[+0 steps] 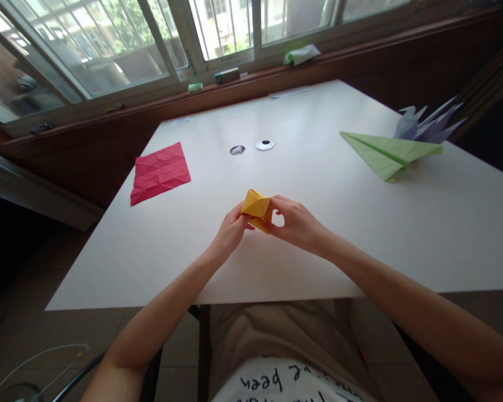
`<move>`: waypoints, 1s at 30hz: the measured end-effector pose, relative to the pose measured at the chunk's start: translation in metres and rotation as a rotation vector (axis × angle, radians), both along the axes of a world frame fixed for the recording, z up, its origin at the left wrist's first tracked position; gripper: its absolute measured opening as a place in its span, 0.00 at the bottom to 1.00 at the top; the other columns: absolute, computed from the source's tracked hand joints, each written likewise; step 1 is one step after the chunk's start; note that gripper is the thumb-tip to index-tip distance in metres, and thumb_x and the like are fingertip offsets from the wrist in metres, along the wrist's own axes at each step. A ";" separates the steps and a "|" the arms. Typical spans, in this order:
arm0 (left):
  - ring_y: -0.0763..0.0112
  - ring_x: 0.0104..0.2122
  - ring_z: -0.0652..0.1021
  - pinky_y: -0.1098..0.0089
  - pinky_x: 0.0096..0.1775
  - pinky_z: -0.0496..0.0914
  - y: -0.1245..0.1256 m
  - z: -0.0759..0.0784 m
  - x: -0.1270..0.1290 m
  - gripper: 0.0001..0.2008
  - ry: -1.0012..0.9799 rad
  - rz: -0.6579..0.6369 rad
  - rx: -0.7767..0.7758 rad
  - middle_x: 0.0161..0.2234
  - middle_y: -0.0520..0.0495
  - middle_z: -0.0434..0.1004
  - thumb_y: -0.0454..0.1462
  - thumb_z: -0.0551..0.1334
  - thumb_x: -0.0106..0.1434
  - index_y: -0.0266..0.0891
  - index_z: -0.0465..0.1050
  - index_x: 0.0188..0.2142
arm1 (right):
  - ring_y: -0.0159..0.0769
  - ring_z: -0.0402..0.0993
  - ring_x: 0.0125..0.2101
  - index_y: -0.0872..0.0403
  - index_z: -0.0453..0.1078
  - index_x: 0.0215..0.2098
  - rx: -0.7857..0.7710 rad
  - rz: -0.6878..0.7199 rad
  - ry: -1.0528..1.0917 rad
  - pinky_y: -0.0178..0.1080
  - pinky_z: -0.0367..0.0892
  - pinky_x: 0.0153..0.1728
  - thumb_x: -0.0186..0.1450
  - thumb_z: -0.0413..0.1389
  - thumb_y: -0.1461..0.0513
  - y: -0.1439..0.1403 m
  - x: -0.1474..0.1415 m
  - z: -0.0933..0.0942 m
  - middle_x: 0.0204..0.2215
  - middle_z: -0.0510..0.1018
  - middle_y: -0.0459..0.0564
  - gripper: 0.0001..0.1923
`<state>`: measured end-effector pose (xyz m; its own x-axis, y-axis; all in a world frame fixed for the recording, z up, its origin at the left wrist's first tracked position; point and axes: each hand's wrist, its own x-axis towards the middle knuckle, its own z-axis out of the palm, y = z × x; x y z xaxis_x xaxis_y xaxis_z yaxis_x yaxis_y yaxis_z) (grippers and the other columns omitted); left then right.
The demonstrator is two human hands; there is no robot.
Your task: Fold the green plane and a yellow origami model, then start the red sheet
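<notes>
Presently catalogued, from frame centre outward:

Yellow paper [256, 207]: small folded piece, partly three-dimensional, with crisp edges and a pocket-like opening at its top; held just above the table at the centre of the frame, between the two hands.

Left hand [230, 230]: closed on the yellow paper's left side, thumb and fingertips pinching a flap; the pinch appears to steady the piece against the other hand.

Right hand [295, 223]: closed on the paper's right side, fingers curled over its edge and thumb beneath; both hands press inward, as suits working a crease.

Table [302, 245]: white, smooth, faintly glossy top filling the middle of the frame.

Red sheet [160, 171]: square of paper lying flat, left of centre, covered in a grid of creases; well apart from the hands.

Green paper plane [388, 152]: long pointed dart shape, matte, resting at right of centre.

Lilac paper figure [427, 124]: spiky folded form, just behind the plane at the upper right.

Two round items [264, 145]: small discs, above centre, one dark and one white-rimmed; material cannot be told.

Windowsill [251, 84]: dark wood ledge along the top, holding a small box [227, 75] and a crumpled green and white wrapper [300, 54].
</notes>
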<state>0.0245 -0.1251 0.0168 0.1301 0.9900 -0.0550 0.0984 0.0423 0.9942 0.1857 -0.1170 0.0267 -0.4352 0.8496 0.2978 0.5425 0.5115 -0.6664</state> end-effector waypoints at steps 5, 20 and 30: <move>0.67 0.36 0.77 0.71 0.33 0.71 -0.001 0.003 0.000 0.12 -0.047 0.000 -0.008 0.36 0.47 0.76 0.42 0.55 0.59 0.38 0.70 0.38 | 0.33 0.71 0.33 0.54 0.68 0.31 -0.043 0.037 0.060 0.37 0.67 0.36 0.54 0.53 0.69 -0.001 0.000 0.004 0.34 0.74 0.48 0.07; 0.64 0.36 0.76 0.67 0.35 0.71 0.000 0.000 0.002 0.09 -0.099 -0.028 -0.047 0.33 0.46 0.76 0.38 0.61 0.52 0.36 0.70 0.32 | 0.33 0.73 0.24 0.54 0.62 0.30 -0.023 -0.198 0.153 0.34 0.66 0.25 0.54 0.57 0.63 -0.002 0.000 0.007 0.26 0.76 0.46 0.07; 0.69 0.35 0.76 0.72 0.35 0.69 -0.002 0.001 -0.002 0.12 0.098 0.051 0.127 0.35 0.49 0.78 0.31 0.60 0.52 0.37 0.74 0.38 | 0.33 0.74 0.27 0.54 0.70 0.34 0.064 -0.211 0.092 0.36 0.67 0.31 0.54 0.54 0.67 -0.004 -0.002 0.006 0.26 0.79 0.46 0.08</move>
